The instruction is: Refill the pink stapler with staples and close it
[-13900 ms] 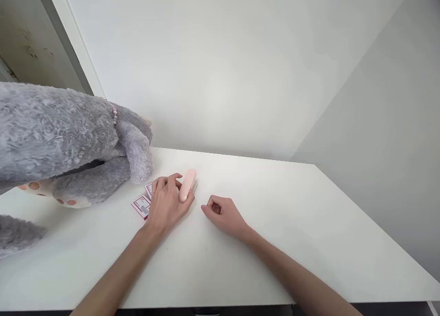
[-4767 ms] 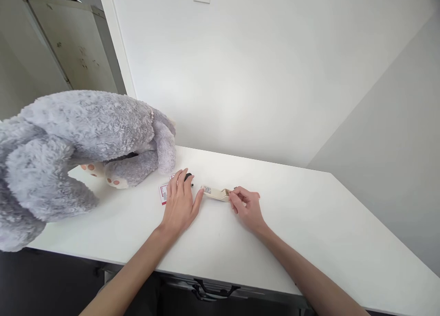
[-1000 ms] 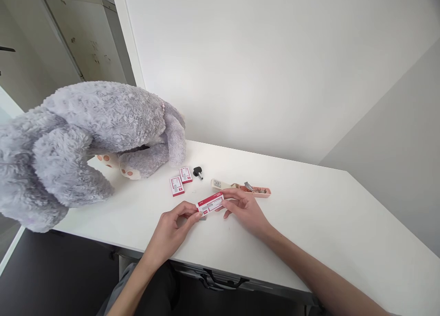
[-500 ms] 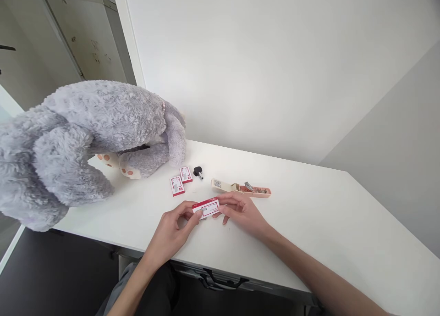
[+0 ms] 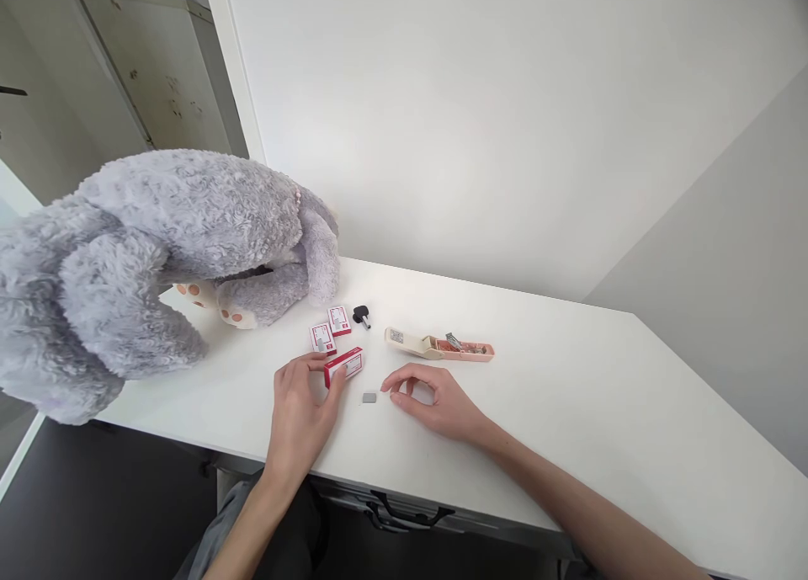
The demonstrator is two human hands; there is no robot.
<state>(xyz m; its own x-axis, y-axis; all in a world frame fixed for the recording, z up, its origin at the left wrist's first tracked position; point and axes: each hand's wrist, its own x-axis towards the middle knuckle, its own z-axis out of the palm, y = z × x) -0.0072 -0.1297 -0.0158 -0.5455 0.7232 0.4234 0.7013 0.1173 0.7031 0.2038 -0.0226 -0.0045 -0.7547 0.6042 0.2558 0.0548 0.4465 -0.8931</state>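
Observation:
My left hand (image 5: 300,407) holds a small red and white staple box (image 5: 344,366) between thumb and fingers, tilted up just above the desk. Two similar staple boxes, a nearer one (image 5: 322,339) and a farther one (image 5: 339,320), lie flat behind it. A small grey block, apparently a strip of staples (image 5: 369,398), rests on the desk between my hands. My right hand (image 5: 433,399) is beside that strip, its thumb and forefinger bent but apart, with nothing visible in them. Beyond it lies an opened-out beige and pink stapler (image 5: 413,343), with metal parts in its pink half.
A small black piece with a metal shaft (image 5: 362,315) lies behind the boxes. A large grey plush toy (image 5: 208,218) takes up the left of the white desk (image 5: 543,395). A white wall (image 5: 442,142) rises at the back.
My left hand has moved left with the staple box, towards the other boxes. My right hand has let go of the box, and the grey strip now shows uncovered.

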